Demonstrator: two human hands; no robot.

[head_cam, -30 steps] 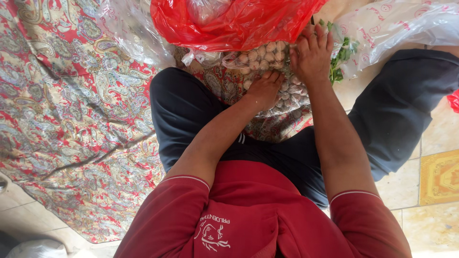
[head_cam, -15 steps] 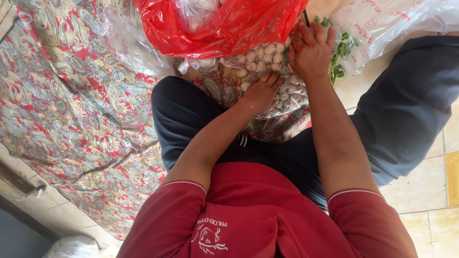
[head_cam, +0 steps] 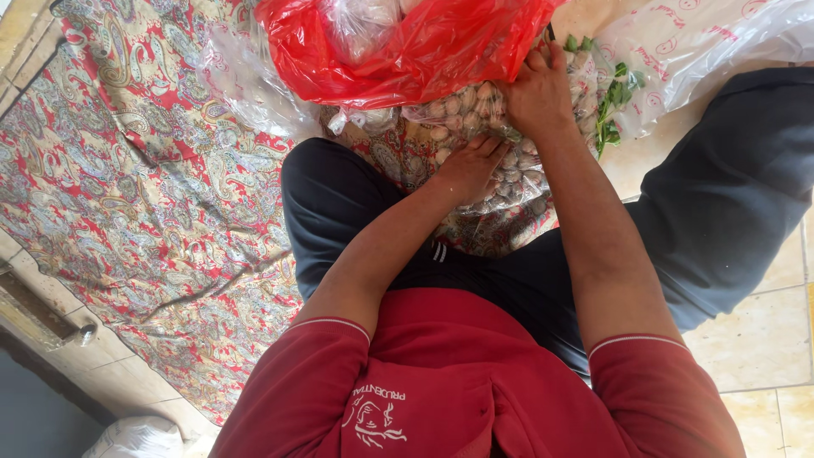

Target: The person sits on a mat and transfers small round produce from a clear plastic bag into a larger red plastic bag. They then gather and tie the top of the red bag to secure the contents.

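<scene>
Two hands are working in front of us as we are looking down over our red shirt and dark trousers. We are sitting on a tiled floor with legs spread. Our left hand is resting flat, fingers together, on a clear bag full of small pale, rounded pieces, which look like garlic cloves, though we cannot tell for sure. Our right hand is lying higher on the same bag, fingers curled narrowly and gripping its plastic near the top. The clear bag is sitting between our knees, partly on a red patterned cloth that is spreading out to the left. A red bag is lying just above the clear bag, touching it, with another clear bundle showing inside. Green leaves are peeking out just right of the right hand, beside a white printed bag in the upper right corner.
</scene>
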